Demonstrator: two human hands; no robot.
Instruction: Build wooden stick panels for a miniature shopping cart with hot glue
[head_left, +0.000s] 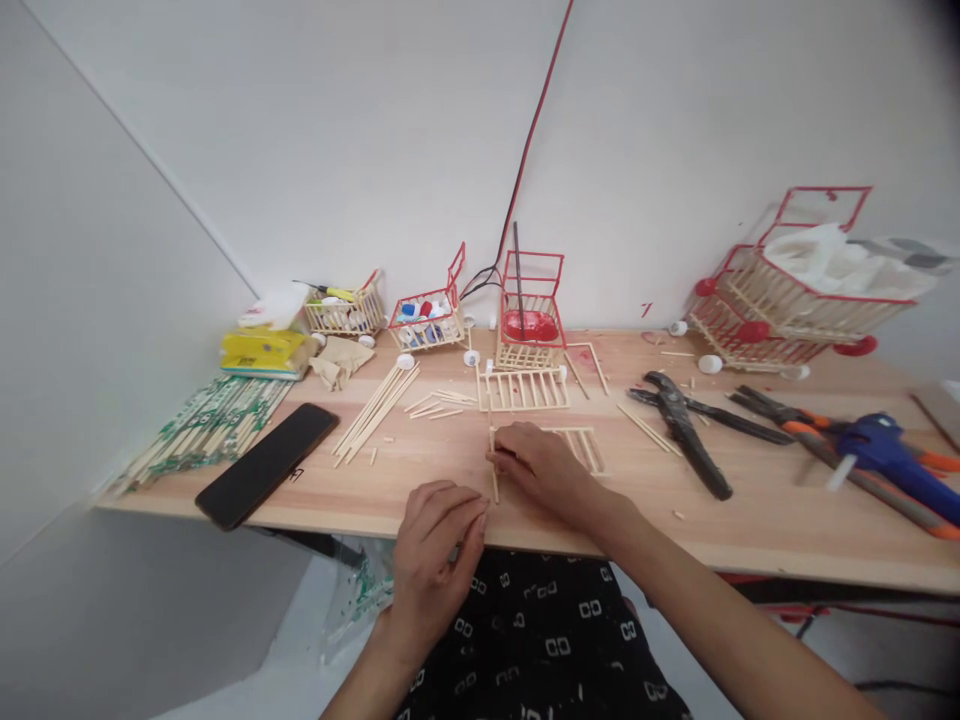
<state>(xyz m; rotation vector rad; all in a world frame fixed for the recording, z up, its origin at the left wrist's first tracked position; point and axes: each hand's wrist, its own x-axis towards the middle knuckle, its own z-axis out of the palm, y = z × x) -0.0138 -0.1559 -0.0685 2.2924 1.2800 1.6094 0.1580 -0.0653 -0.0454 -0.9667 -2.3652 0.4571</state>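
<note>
My right hand (544, 470) is at the middle of the bench, its fingers closed on a thin wooden stick (496, 488) that points toward me. Under and beyond that hand lies a small ladder-like stick frame (581, 440), partly covered by it. Close to the bench's front edge, my left hand (439, 545) is curled, thumb and fingertips together near the stick's lower end. Whatever it may pinch is too small to make out. A finished slatted panel (523, 390) lies just behind my hands.
Miniature stick carts (529, 330) stand along the wall, a larger one (795, 300) at right. Loose sticks (377, 412), a phone (268, 465) and wrapped chopsticks (210, 425) lie left. Cutting pliers (686, 435), orange-handled pliers (817, 440) and a blue glue gun (892, 465) lie right.
</note>
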